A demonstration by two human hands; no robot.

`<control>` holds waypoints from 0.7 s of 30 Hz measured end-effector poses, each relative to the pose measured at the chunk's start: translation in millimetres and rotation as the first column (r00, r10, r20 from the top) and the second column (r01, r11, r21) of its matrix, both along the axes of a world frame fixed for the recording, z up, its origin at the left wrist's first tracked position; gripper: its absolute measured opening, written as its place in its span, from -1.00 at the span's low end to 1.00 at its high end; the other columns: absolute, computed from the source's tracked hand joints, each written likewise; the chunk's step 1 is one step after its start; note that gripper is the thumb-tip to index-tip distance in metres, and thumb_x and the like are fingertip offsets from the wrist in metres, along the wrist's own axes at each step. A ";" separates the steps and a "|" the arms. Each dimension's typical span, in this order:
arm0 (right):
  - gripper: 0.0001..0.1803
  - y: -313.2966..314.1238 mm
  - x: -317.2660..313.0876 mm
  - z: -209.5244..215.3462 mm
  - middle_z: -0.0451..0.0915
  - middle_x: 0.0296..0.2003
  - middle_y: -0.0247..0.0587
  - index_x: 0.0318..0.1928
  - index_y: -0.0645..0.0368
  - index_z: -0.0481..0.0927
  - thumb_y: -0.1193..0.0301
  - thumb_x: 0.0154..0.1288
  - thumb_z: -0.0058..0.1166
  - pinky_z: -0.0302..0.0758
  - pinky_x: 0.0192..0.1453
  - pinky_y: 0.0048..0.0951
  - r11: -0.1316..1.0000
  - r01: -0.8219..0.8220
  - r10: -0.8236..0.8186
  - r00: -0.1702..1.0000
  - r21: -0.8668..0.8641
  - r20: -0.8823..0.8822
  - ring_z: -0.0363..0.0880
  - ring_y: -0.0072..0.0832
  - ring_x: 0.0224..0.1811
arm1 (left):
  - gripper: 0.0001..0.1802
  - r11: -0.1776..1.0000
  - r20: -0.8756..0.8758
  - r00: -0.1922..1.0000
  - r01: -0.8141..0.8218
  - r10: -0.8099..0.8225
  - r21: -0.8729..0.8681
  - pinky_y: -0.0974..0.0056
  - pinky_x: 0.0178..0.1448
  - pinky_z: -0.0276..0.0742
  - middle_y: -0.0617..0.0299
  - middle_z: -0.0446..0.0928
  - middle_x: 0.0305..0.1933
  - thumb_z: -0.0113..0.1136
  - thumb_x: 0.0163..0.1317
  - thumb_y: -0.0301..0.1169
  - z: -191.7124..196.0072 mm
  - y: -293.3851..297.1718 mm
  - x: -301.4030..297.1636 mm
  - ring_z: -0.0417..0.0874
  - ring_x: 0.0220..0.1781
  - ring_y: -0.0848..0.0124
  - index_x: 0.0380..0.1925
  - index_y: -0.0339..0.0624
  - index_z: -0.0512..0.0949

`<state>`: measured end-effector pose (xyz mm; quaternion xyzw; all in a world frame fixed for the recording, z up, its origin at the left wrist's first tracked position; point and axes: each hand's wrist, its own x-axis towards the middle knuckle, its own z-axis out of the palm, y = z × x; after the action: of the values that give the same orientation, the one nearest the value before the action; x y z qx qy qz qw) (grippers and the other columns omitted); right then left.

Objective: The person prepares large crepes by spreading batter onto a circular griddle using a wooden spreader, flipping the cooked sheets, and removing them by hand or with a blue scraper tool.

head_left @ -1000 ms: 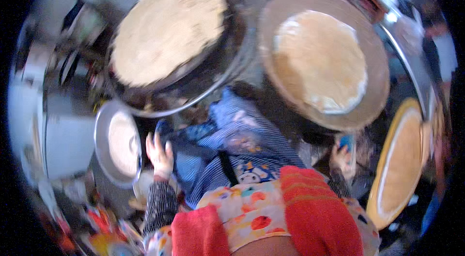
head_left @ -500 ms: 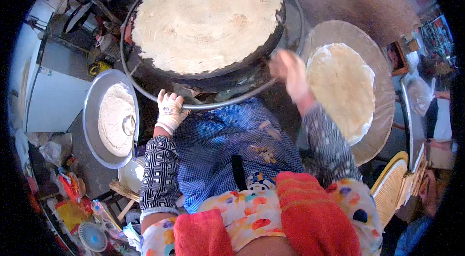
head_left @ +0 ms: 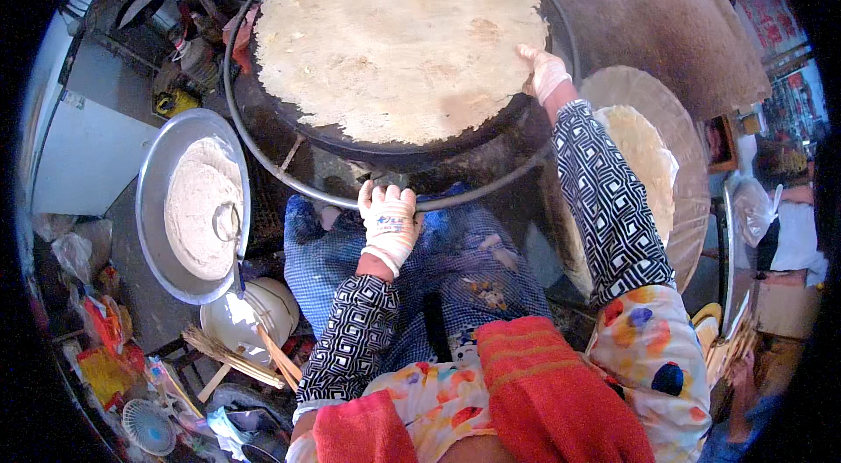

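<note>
A large, thin round flatbread (head_left: 394, 34) covers most of a dark griddle (head_left: 368, 148). Around the griddle runs a grey metal ring (head_left: 491, 185). My left hand (head_left: 391, 226), in a white glove, has its fingers curled over the near side of this ring. At the right edge of the flatbread is my right hand (head_left: 547, 76), gloved with bare fingertips. Its fingers are apart, one of them stretched onto the bread's rim; whether it lifts the edge cannot be made out.
To the left, a metal basin (head_left: 151, 209) holds pale batter (head_left: 197, 191) and a ladle (head_left: 226, 219). A whitish bucket (head_left: 279, 305) and a straw brush (head_left: 219, 351) stand below it. At right, a finished flatbread (head_left: 635, 139) lies on a round covered surface (head_left: 692, 226).
My right hand has moved up and inward to the flatbread's right edge. The left hand has shifted right along the ring, and the whole view has turned slightly.
</note>
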<state>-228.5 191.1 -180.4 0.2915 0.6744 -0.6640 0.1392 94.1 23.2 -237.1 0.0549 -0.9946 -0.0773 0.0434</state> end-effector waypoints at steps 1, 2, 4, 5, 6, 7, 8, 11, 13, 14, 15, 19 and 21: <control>-0.49 -2.6 0.1 6.3 0.63 -0.06 0.14 -0.05 0.37 0.62 0.19 0.13 0.29 0.47 0.09 -0.29 1.000 -0.007 0.007 1.000 -0.016 -0.019 0.62 -0.20 -0.05 | -0.65 1.000 -0.009 1.000 -0.004 0.004 -0.030 -0.11 0.39 0.08 0.16 0.52 -0.23 0.38 -0.10 -0.12 0.5 1.3 1.8 0.50 0.01 0.07 -0.34 -0.01 0.56; -0.50 -3.4 -3.6 13.3 0.64 -0.10 0.14 -0.08 0.40 0.62 0.20 0.14 0.28 0.47 0.07 -0.29 0.993 -0.095 0.102 0.990 0.075 -0.100 0.62 -0.21 -0.07 | -0.65 0.999 -0.003 1.000 -0.006 0.006 -0.033 -0.11 0.38 0.08 0.16 0.52 -0.23 0.38 -0.10 -0.12 2.9 0.1 1.3 0.50 0.01 0.08 -0.34 -0.01 0.56; -0.53 6.1 -24.6 19.6 0.66 -0.17 0.16 -0.13 0.44 0.63 0.21 0.16 0.27 0.48 0.02 -0.30 0.792 -0.258 0.471 0.835 0.554 -0.284 0.63 -0.22 -0.12 | -0.66 1.000 0.018 1.000 0.006 -0.006 -0.027 -0.11 0.38 0.09 0.16 0.52 -0.24 0.38 -0.09 -0.13 3.8 -0.6 -2.8 0.50 0.01 0.08 -0.34 0.00 0.56; -0.54 1.6 -29.3 28.5 0.67 -0.21 0.17 -0.16 0.46 0.64 0.22 0.17 0.27 0.49 0.00 -0.31 0.755 -0.269 0.534 0.783 0.598 -0.320 0.64 -0.22 -0.15 | -0.67 1.000 0.029 1.000 0.004 -0.003 -0.029 -0.12 0.37 0.10 0.16 0.52 -0.24 0.38 -0.09 -0.14 2.6 -5.8 -1.7 0.50 -0.01 0.09 -0.35 0.00 0.56; -0.54 -20.6 -13.6 60.3 0.68 -0.23 0.12 -0.14 0.43 0.63 0.20 0.21 0.23 0.49 -0.02 -0.31 0.812 -0.343 0.524 0.786 0.473 -0.329 0.64 -0.23 -0.18 | -0.67 0.999 0.020 1.000 -0.013 0.014 -0.032 -0.11 0.36 0.11 0.17 0.52 -0.25 0.38 -0.10 -0.14 -1.8 -15.8 4.1 0.50 -0.02 0.10 -0.37 0.00 0.56; -0.53 -53.0 8.7 95.1 0.69 -0.23 0.06 -0.08 0.40 0.60 0.20 0.20 0.25 0.50 -0.02 -0.31 0.957 -0.224 0.270 0.917 0.182 -0.294 0.63 -0.26 -0.20 | -0.67 0.999 0.027 0.999 -0.021 0.022 -0.032 -0.13 0.37 0.10 0.17 0.51 -0.25 0.38 -0.12 -0.17 -4.0 -24.6 9.5 0.50 -0.02 0.11 -0.36 0.00 0.55; -0.55 -30.8 -35.0 80.8 0.68 -0.18 0.03 -0.01 0.29 0.59 0.28 0.15 0.28 0.52 0.02 -0.31 0.878 -0.266 0.438 0.785 0.399 -0.439 0.63 -0.23 -0.15 | -0.67 1.000 0.011 1.000 0.014 -0.014 -0.021 -0.15 0.39 0.08 0.16 0.51 -0.25 0.38 -0.14 -0.19 -1.8 -20.8 2.7 0.49 -0.02 0.12 -0.36 -0.01 0.53; -0.48 1.6 -88.6 54.1 0.64 -0.06 0.00 0.10 0.05 0.58 0.46 0.05 0.31 0.51 0.15 -0.30 0.731 -0.232 0.681 0.303 0.642 -0.667 0.62 -0.18 -0.02 | -0.67 0.999 0.020 1.000 0.025 -0.024 -0.030 -0.14 0.39 0.09 0.17 0.52 -0.25 0.39 -0.17 -0.20 0.1 -25.2 -0.8 0.49 -0.02 0.13 -0.37 0.00 0.55; -0.45 1.3 -34.5 67.7 0.65 -0.10 0.00 0.11 0.03 0.58 0.53 0.02 0.29 0.52 0.15 -0.34 0.395 0.218 0.895 0.129 0.893 -0.427 0.64 -0.19 -0.06 | -0.68 0.997 0.050 0.998 -0.022 0.025 -0.072 -0.13 0.39 0.09 0.18 0.53 -0.25 0.40 -0.18 -0.20 -1.0 -40.7 9.0 0.49 -0.01 0.13 -0.38 0.01 0.57; -0.51 12.1 -11.7 75.9 0.64 -0.13 0.01 0.09 0.13 0.57 0.48 0.07 0.27 0.55 0.06 -0.32 0.579 -0.076 0.784 0.326 0.812 -0.528 0.64 -0.21 -0.12 | -0.68 0.997 0.046 0.999 -0.018 0.022 -0.081 -0.13 0.39 0.10 0.18 0.54 -0.25 0.40 -0.18 -0.20 -1.2 -43.7 7.3 0.50 -0.01 0.13 -0.38 0.01 0.58; -0.54 15.2 10.9 75.9 0.64 -0.15 0.02 0.07 0.23 0.56 0.44 0.13 0.26 0.58 -0.04 -0.31 0.778 -0.248 0.602 0.558 0.577 -0.571 0.64 -0.23 -0.17 | -0.69 0.998 0.028 0.999 -0.025 0.027 -0.054 -0.11 0.40 0.10 0.19 0.57 -0.27 0.40 -0.18 -0.17 -3.0 -51.5 11.1 0.51 0.00 0.13 -0.40 0.02 0.60; -0.49 66.2 24.7 7.8 0.56 -0.04 0.10 0.08 0.40 0.50 0.35 0.18 0.26 0.45 0.13 -0.32 0.962 -0.183 0.132 0.961 -0.202 -0.241 0.53 -0.20 0.00 | -0.85 0.979 0.052 0.995 -0.077 0.089 -0.190 -0.02 0.41 0.08 0.23 0.63 -0.34 0.32 -0.16 -0.18 -1.4 -71.6 8.1 0.57 -0.04 0.20 -0.51 0.16 0.69; -0.50 104.0 41.0 -7.6 0.58 -0.08 0.08 0.06 0.39 0.51 0.37 0.15 0.27 0.47 0.00 -0.25 0.991 -0.113 0.097 0.977 -0.077 -0.189 0.55 -0.20 -0.09 | -0.83 0.957 0.132 0.987 -0.056 0.096 -0.283 0.03 0.42 0.07 0.21 0.66 -0.35 0.29 -0.12 -0.20 10.5 -81.1 5.0 0.59 -0.05 0.22 -0.47 0.14 0.72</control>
<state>-187.5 295.1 -188.1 0.1862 0.6692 -0.7088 0.1232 99.1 -57.9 -226.7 0.0919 -0.9932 0.0694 -0.0183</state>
